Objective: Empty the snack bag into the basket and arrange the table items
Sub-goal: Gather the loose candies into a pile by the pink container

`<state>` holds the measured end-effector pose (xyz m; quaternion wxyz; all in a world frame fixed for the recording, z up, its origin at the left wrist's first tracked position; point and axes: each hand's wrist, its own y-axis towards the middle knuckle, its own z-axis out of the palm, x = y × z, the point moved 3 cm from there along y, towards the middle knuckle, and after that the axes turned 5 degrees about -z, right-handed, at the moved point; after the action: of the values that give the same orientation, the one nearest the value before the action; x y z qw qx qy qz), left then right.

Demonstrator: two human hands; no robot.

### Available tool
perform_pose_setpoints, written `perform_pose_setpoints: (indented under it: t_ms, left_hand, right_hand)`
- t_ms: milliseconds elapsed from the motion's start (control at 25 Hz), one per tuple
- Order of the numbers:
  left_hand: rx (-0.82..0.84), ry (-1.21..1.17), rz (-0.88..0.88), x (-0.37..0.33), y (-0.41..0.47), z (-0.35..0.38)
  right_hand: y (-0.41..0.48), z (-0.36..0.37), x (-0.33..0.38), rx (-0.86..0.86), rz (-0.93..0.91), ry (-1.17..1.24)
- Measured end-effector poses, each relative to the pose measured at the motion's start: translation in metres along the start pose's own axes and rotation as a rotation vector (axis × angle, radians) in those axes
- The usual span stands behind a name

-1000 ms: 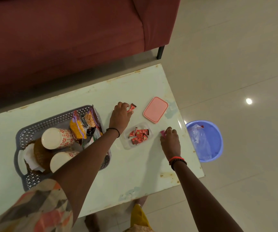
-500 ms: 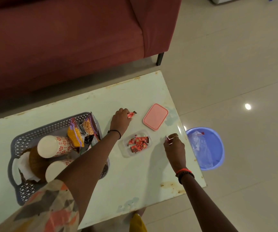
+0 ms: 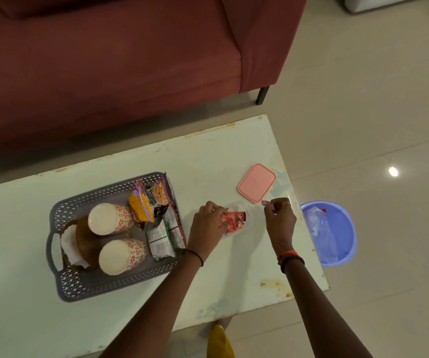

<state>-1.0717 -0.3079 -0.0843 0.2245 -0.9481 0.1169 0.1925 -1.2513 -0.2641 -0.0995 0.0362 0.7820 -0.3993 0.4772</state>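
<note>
**Both hands at the sweet tub**

The left hand (image 3: 209,224) sits just right of centre. Its fingers curl down over the left edge of a clear tub (image 3: 249,223) and pinch a red-wrapped sweet (image 3: 225,218). More red sweets (image 3: 238,220) lie heaped inside the tub.

The right hand (image 3: 280,219), a little further right, has thumb and fingertips closed narrowly on a small pink wrapper (image 3: 266,202) (too small to read). It holds the wrapper above the table (image 3: 234,285), just below the pink lid (image 3: 256,182), which lies flat beside the tub.

The grey basket (image 3: 62,285) stands at centre left on the table, its right wall near the left forearm. It holds two patterned cups (image 3: 111,218), a brown object (image 3: 86,241) by its left wall, and snack packets (image 3: 141,205) stacked along its right wall.

On the floor at the table's right edge stands a blue bin (image 3: 342,250) with a clear plastic bag (image 3: 319,228) in it. A red sofa (image 3: 104,60) fills the upper left.
</note>
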Motion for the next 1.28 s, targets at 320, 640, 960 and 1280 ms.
perform_pose_setpoints:
  t_ms: [320,640,960,1280]
  left_hand:
    - [-0.103,-0.291,-0.152,0.012,-0.014,-0.001]
    - [-0.048,-0.636,-0.542,0.018,-0.012,0.022]
    - [-0.083,-0.811,-0.764,0.023,-0.010,0.044]
    - [-0.146,-0.864,-0.772,0.023,0.000,0.038]
  right_hand:
    - [-0.008,0.024,0.030,0.265,-0.160,-0.090]
    - [0.035,0.031,0.044,0.276,-0.363,-0.486]
    - [0.098,0.060,0.058,0.620,-0.992,-1.370]
    - [0.104,0.039,0.050,0.743,-0.690,-1.291]
